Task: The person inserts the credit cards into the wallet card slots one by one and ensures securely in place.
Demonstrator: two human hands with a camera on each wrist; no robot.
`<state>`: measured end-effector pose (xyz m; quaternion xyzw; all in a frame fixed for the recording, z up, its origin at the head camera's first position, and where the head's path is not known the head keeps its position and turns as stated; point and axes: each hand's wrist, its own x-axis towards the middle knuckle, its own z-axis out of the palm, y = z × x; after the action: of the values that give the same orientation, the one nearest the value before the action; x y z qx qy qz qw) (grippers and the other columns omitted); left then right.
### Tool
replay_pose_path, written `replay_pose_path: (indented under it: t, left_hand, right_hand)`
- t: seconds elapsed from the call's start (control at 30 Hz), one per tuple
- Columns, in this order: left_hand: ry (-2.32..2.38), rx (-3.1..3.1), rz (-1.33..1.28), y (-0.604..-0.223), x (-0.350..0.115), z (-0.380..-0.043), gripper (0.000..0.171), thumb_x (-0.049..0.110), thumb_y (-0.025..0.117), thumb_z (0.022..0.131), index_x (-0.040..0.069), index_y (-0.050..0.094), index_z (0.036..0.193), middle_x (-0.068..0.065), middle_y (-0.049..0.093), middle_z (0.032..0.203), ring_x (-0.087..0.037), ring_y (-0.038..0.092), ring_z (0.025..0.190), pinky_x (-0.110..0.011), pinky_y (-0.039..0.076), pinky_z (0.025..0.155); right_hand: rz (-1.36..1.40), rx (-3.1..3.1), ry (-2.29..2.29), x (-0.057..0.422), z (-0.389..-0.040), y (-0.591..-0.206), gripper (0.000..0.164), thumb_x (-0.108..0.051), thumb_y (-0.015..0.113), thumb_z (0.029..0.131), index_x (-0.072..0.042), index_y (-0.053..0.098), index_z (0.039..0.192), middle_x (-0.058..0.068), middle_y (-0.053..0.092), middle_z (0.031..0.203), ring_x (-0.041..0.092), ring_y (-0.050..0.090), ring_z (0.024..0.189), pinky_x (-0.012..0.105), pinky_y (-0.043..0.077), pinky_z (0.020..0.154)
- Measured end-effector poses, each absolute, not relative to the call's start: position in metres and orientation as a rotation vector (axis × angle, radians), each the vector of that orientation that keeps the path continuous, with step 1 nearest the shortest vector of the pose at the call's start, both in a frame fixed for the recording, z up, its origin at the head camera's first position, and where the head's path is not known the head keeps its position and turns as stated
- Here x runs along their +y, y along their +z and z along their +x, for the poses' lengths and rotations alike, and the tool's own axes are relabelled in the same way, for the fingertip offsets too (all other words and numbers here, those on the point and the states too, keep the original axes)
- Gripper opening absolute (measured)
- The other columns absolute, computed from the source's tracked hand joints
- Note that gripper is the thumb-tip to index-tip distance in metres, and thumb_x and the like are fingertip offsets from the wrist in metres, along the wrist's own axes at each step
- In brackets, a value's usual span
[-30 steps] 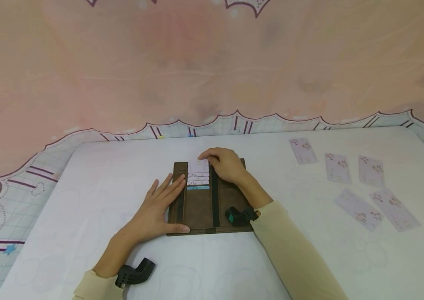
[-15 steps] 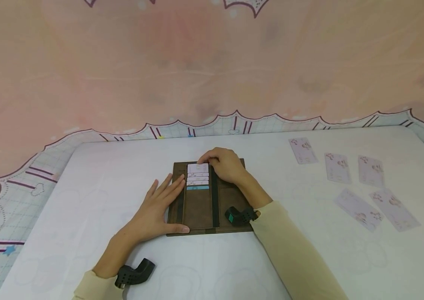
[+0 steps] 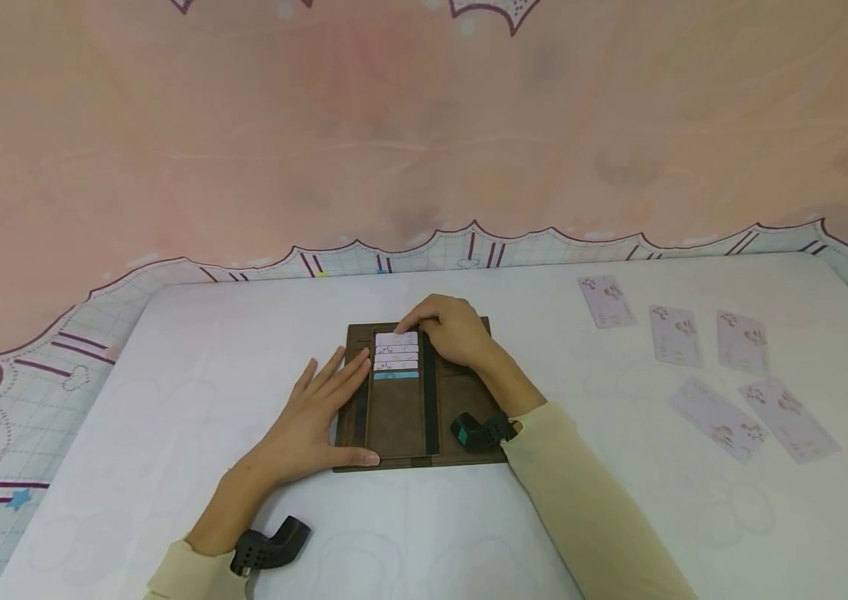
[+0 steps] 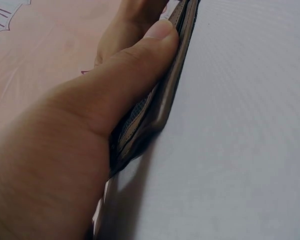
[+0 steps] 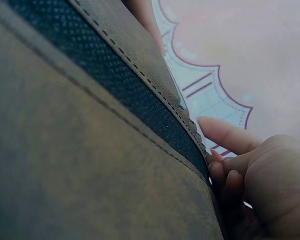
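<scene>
An open brown wallet (image 3: pixel 393 421) lies on the white table. Several cards stand in its left-side slots as stepped strips. The topmost is a pale card (image 3: pixel 386 339) and the lowest strip is a blue card (image 3: pixel 396 376). My left hand (image 3: pixel 311 425) rests spread on the wallet's left edge, its thumb on the bottom edge; the left wrist view shows that thumb (image 4: pixel 135 62) on the brown border. At the wallet's top, my right hand (image 3: pixel 457 333) presses the topmost card's upper edge with an extended fingertip. Its remaining fingers bend at the wallet's edge in the right wrist view.
Several pale pink cards, among them one card (image 3: pixel 606 302) at the back and another card (image 3: pixel 791 419) nearer the front, lie scattered on the table (image 3: pixel 581 517) to the right. A patterned peach backdrop (image 3: pixel 363 133) stands behind the table.
The topmost card has slid down into its slot, so only a narrow strip of it shows. My right fingertip has followed it slightly downward. The left hand has stayed in place.
</scene>
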<state>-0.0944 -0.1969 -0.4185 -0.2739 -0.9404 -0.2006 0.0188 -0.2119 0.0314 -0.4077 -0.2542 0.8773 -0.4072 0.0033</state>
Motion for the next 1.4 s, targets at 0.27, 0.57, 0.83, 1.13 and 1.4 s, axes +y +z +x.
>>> replay_pose_path:
  t: [0.27, 0.57, 0.83, 1.13, 1.4]
  left_hand:
    - [-0.627, -2.921, -0.847, -0.4182, -0.1973, -0.0946, 0.115, 0.061, 0.078, 0.065, 0.008, 0.026, 0.152, -0.004, 0.021, 0.158, -0.031, 0.006, 0.145, -0.054, -0.002, 0.113]
    - [-0.614, -2.916, -0.850, -0.4180, -0.1979, -0.0946, 0.115, 0.061, 0.078, 0.065, 0.007, 0.025, 0.152, -0.004, 0.021, 0.158, -0.031, 0.007, 0.145, -0.054, -0.001, 0.113]
    - [-0.651, -2.922, -0.835, -0.4180, -0.1981, -0.0943, 0.115, 0.061, 0.078, 0.064, 0.009, 0.025, 0.152, -0.003, 0.021, 0.158, -0.031, 0.006, 0.145, -0.053, -0.002, 0.114]
    - [-0.666, -2.919, -0.824, -0.4173, -0.1962, -0.0950, 0.116, 0.062, 0.079, 0.062, 0.010, 0.027, 0.152, -0.003, 0.022, 0.157, -0.031, 0.008, 0.145, -0.054, -0.001, 0.113]
    - [-0.664, -2.923, -0.819, -0.4168, -0.1955, -0.0948, 0.116, 0.062, 0.080, 0.062, 0.010, 0.027, 0.152, -0.004, 0.023, 0.157, -0.031, 0.008, 0.145, -0.054, -0.001, 0.114]
  right_hand:
    - [-0.850, 2.738, -1.273, 0.0321, -0.2120, -0.4076, 0.034, -0.001, 0.053, 0.096, -0.019, 0.079, 0.086, -0.004, 0.067, 0.098, 0.014, 0.061, 0.100, 0.034, 0.048, 0.090]
    - [-0.911, 2.724, -1.277, 0.0321, -0.2121, -0.4086, 0.032, -0.001, 0.054, 0.095, -0.018, 0.079, 0.085, -0.002, 0.065, 0.098, 0.016, 0.060, 0.099, 0.033, 0.047, 0.090]
    - [-0.942, 2.726, -1.247, 0.0325, -0.2108, -0.4066, 0.032, -0.001, 0.054, 0.095, -0.017, 0.080, 0.086, 0.000, 0.065, 0.100, 0.017, 0.059, 0.100, 0.034, 0.047, 0.091]
    - [-0.913, 2.711, -1.250, 0.0342, -0.2109, -0.4067, 0.033, 0.001, 0.053, 0.095, -0.015, 0.080, 0.086, 0.001, 0.064, 0.102, 0.019, 0.059, 0.102, 0.035, 0.046, 0.094]
    - [-0.894, 2.705, -1.252, 0.0344, -0.2103, -0.4058, 0.035, 0.002, 0.050, 0.095, -0.015, 0.079, 0.085, 0.001, 0.064, 0.102, 0.020, 0.059, 0.103, 0.036, 0.045, 0.095]
